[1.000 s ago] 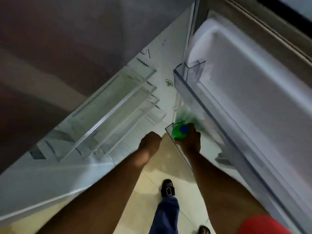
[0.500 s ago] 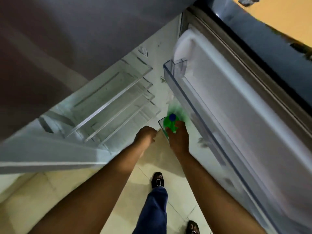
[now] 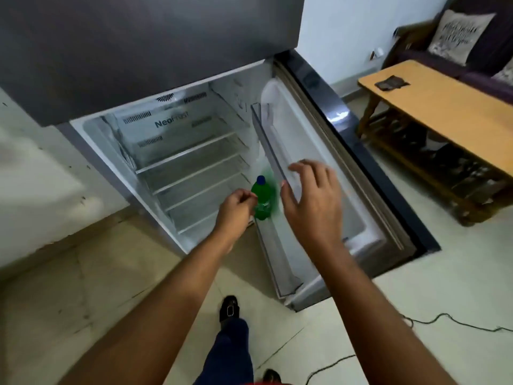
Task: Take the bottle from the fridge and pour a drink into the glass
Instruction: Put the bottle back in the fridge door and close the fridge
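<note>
Left hand [image 3: 236, 208]: fingers curled at the bottle's side, touching it; whether they truly grip it cannot be told.
Right hand [image 3: 312, 201]: fingers spread wide, empty, hovering just beside the bottle in front of the door shelf [image 3: 270, 151].
Bottle [image 3: 262, 200]: green plastic, blue cap on, upright at the inner end of the lower door rack [image 3: 277, 262] of the open fridge [image 3: 177, 151].
Risk: a one-sided pinch likely lets the bottle tip or drop to the floor [image 3: 402, 301].
Glass: none seen in this head view.
</note>
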